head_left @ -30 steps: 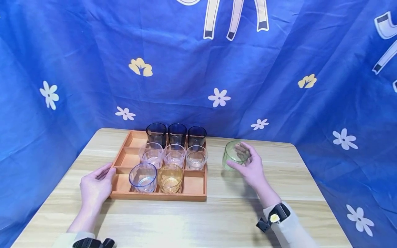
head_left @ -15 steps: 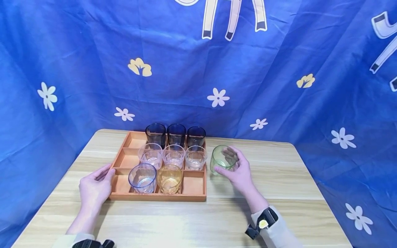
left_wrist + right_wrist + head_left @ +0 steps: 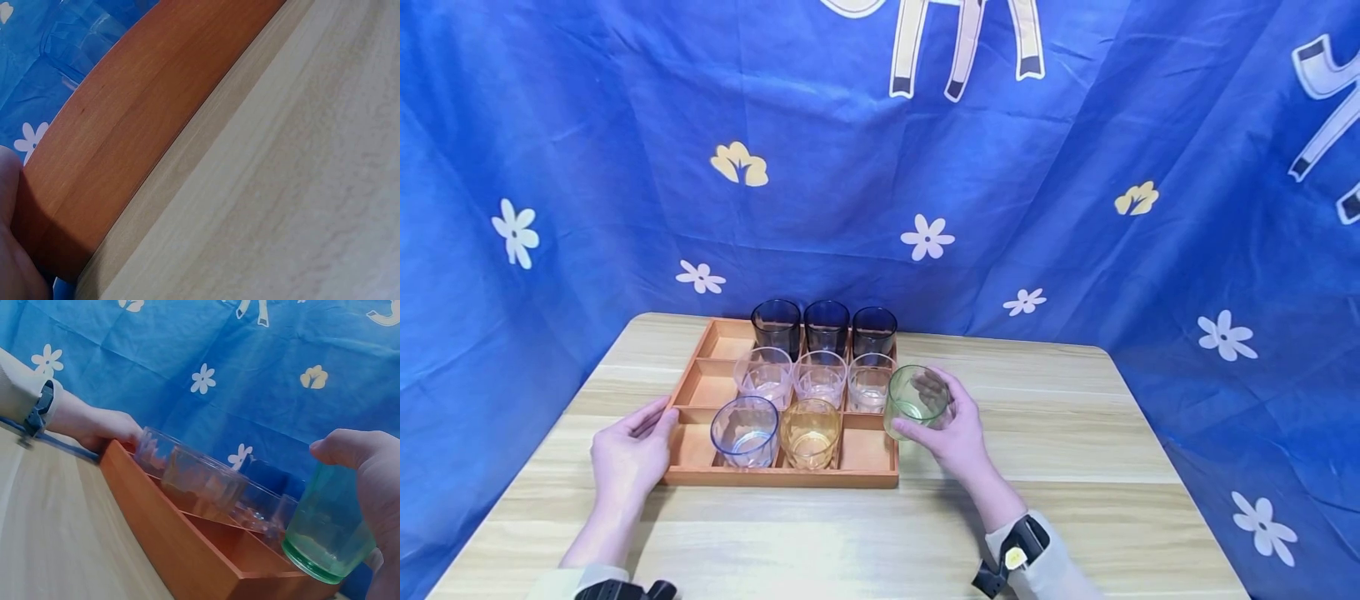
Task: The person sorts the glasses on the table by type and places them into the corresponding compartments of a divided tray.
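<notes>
My right hand (image 3: 961,433) holds a green drinking glass (image 3: 912,408) upright, thumb on the near side and fingers round the far side. In the right wrist view that green glass (image 3: 328,519) is above the tray's right wall, beside a bare compartment (image 3: 240,547). With thumb and fingers my left hand (image 3: 631,454) grips the left wall of the wooden divided tray (image 3: 782,477). The front row holds a blue-rimmed glass (image 3: 745,433) and an amber glass (image 3: 811,437). Clear glasses (image 3: 820,379) fill part of the middle row, and dark glasses (image 3: 827,329) part of the back row.
Bare compartments (image 3: 709,383) run down the tray's left column. The light wood table (image 3: 1060,417) extends to the right and in front. A blue patterned curtain (image 3: 820,208) hangs close behind the table and at both sides.
My right hand has carried the green glass leftward and slightly nearer, from over the table to the tray's right edge. My left hand and the tray have stayed put.
</notes>
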### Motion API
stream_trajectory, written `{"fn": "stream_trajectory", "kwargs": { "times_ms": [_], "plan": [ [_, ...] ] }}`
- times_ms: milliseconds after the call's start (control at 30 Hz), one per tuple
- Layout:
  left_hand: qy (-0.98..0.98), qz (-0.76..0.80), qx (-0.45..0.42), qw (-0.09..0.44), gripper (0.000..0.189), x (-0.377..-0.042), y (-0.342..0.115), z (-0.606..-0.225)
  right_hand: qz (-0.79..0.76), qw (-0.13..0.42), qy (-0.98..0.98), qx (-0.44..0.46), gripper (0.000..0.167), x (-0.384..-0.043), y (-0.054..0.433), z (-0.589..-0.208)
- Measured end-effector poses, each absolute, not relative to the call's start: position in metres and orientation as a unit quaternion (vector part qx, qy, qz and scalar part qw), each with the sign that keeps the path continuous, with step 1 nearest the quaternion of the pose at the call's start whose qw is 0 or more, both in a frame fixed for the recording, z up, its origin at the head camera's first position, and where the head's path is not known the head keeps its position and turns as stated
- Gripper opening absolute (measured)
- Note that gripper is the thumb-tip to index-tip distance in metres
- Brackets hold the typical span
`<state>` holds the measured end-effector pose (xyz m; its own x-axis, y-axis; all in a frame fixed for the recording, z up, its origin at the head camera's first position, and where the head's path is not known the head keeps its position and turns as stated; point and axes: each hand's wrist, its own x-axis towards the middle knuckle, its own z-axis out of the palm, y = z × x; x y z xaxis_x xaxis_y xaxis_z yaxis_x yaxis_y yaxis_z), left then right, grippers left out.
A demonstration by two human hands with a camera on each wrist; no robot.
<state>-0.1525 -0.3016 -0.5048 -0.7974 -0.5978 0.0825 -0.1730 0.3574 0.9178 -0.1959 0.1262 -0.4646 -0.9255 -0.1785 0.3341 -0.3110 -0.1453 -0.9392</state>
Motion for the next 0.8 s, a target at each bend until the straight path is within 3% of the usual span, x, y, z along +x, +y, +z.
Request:
{"fn": "stream_trajectory", "kwargs": {
  "times_ms": [267,800],
  "plan": [
    [-0.796,-0.513,0.240,0.213,0.036,-0.153,-0.303,-0.508,0.735,0.025,-0.651,0.189,0.085,-0.191,0.118,-0.469],
    [-0.796,-0.513,0.247,0.206,0.037,-0.154,-0.302,-0.506,0.703,0.035,-0.679,0.210,0.085,-0.178,0.102,-0.482]
  ]
}}
